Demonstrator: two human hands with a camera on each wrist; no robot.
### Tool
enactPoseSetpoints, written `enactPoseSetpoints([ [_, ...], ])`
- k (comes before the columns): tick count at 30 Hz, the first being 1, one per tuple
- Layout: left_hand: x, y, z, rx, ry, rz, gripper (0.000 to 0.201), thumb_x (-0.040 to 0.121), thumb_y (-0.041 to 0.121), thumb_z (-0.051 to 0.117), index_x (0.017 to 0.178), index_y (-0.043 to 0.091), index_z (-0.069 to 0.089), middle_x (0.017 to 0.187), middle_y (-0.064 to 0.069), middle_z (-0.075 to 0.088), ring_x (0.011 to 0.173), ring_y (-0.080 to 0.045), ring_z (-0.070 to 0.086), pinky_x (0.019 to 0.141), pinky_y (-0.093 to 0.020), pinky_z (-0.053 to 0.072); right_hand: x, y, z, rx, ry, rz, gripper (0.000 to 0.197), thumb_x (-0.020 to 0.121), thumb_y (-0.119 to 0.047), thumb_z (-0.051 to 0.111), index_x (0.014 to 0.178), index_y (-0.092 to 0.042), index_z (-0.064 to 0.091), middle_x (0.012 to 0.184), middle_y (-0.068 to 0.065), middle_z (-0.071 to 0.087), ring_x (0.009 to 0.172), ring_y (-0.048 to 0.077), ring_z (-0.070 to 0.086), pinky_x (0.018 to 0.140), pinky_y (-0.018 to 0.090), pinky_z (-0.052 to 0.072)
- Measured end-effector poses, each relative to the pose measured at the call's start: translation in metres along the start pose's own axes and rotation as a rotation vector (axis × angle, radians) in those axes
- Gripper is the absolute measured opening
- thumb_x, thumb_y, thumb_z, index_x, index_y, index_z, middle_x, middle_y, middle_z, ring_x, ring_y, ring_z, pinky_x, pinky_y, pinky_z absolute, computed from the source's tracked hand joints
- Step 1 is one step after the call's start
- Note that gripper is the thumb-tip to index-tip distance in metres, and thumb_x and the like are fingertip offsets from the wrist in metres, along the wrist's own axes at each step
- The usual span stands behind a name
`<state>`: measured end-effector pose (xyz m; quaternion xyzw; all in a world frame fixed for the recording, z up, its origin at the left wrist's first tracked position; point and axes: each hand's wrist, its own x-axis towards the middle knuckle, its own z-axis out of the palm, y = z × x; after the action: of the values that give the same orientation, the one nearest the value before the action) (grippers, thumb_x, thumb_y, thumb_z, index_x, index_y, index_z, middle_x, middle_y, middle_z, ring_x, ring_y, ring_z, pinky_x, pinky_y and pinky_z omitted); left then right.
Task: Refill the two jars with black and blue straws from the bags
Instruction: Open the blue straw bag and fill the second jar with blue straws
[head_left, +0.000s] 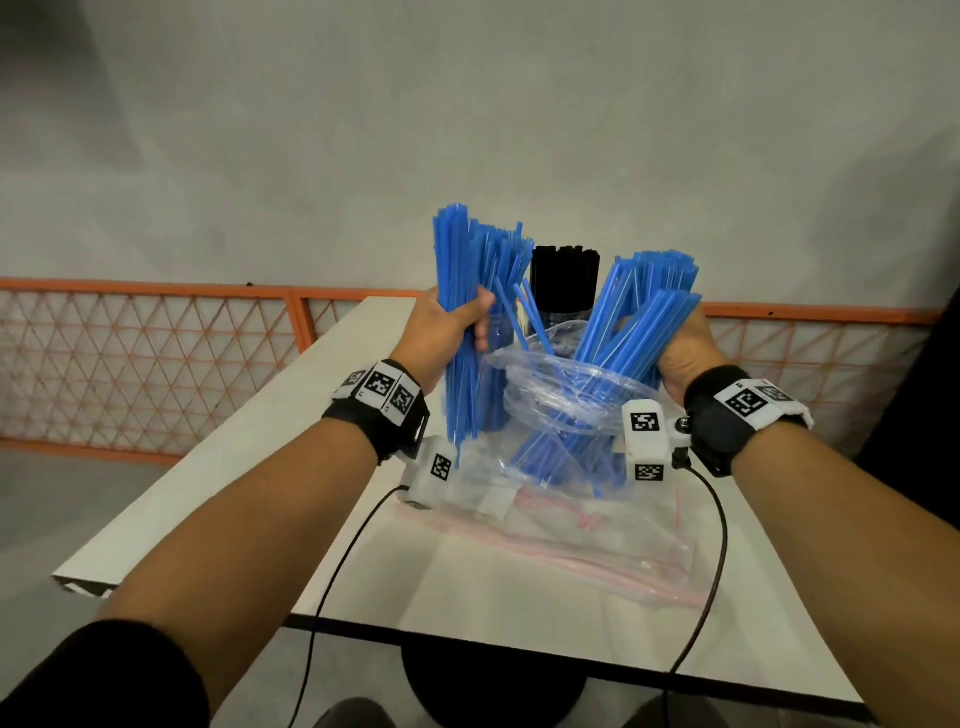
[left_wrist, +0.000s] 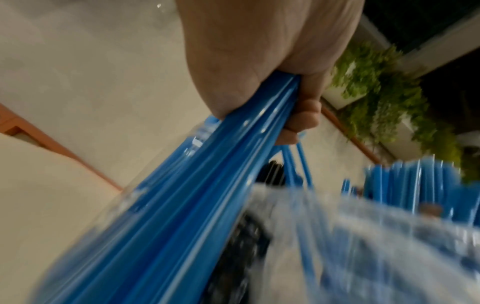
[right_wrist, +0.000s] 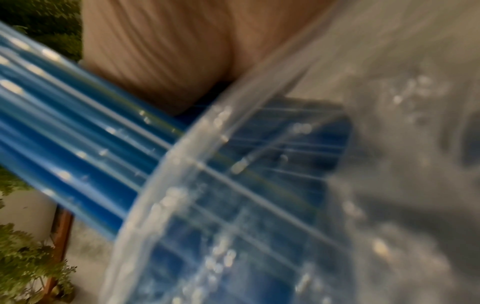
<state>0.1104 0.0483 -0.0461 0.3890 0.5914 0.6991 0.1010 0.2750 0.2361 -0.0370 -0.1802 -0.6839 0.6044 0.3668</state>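
My left hand (head_left: 457, 325) grips an upright bundle of blue straws (head_left: 462, 260), lifted clear of the bag; the left wrist view shows its fingers (left_wrist: 301, 121) curled round that bundle (left_wrist: 207, 195). My right hand (head_left: 683, 353) grips a second bundle of blue straws (head_left: 639, 312) whose lower ends stand inside a clear plastic bag (head_left: 566, 395). In the right wrist view this bundle (right_wrist: 64, 133) passes under the palm (right_wrist: 168, 51) into the bag (right_wrist: 363, 144). Behind and between the hands stands a jar of black straws (head_left: 565, 283). A second clear jar seems to stand behind the left bundle, mostly hidden.
An empty clear zip bag (head_left: 597, 545) with a pink seal lies flat on the white table (head_left: 218, 493) near me. An orange mesh fence (head_left: 156, 364) runs behind the table below a grey wall. Wrist camera cables hang over the front edge.
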Motion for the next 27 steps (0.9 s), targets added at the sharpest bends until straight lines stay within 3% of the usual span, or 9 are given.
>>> enactPoseSetpoints([
  [7,0.042,0.100,-0.013,-0.130,0.085,0.315,0.010,0.098,-0.002,0.052,0.092,0.005,0.054,0.064,-0.009,0.055,0.058,-0.021,0.054,0.063,-0.032,0.051,0.002,-0.002,0.002,-0.019,0.027,0.033,0.023,0.086,0.003,0.055,0.067,-0.011,0.055,0.064,0.007,0.057,0.056,0.020,0.058,0.056,0.032,0.054],
  [12,0.065,0.119,-0.009,-0.120,0.120,0.446,0.006,0.096,-0.004,0.054,0.094,0.002,0.053,0.067,-0.006,0.052,0.060,-0.016,0.054,0.063,-0.031,0.049,0.001,-0.002,0.001,-0.008,0.026,0.043,0.024,0.088,0.001,0.055,0.067,-0.011,0.056,0.064,0.008,0.058,0.059,0.022,0.058,0.059,0.033,0.053],
  [18,0.069,0.063,0.000,0.061,0.146,0.263,0.014,0.097,0.001,0.052,0.088,0.010,0.056,0.062,-0.003,0.053,0.058,-0.017,0.053,0.066,-0.033,0.049,0.002,-0.003,0.000,-0.012,0.003,0.071,0.020,0.087,0.001,0.057,0.070,-0.010,0.057,0.069,0.011,0.059,0.064,0.027,0.059,0.069,0.041,0.054],
  [21,0.073,0.041,0.003,0.082,0.196,0.187,0.013,0.097,0.004,0.053,0.087,0.011,0.055,0.058,-0.001,0.052,0.055,-0.015,0.052,0.066,-0.029,0.050,0.001,-0.003,0.000,-0.015,0.012,0.073,0.021,0.087,0.000,0.057,0.068,-0.010,0.058,0.067,0.010,0.060,0.063,0.026,0.059,0.068,0.040,0.054],
  [27,0.081,0.031,0.012,0.096,0.222,0.092,0.005,0.095,0.010,0.060,0.091,0.010,0.056,0.062,-0.003,0.056,0.055,-0.009,0.055,0.068,-0.029,0.050,0.000,-0.005,0.000,-0.009,0.000,0.062,0.021,0.086,0.002,0.057,0.069,-0.010,0.057,0.066,0.009,0.058,0.062,0.025,0.058,0.068,0.040,0.054],
])
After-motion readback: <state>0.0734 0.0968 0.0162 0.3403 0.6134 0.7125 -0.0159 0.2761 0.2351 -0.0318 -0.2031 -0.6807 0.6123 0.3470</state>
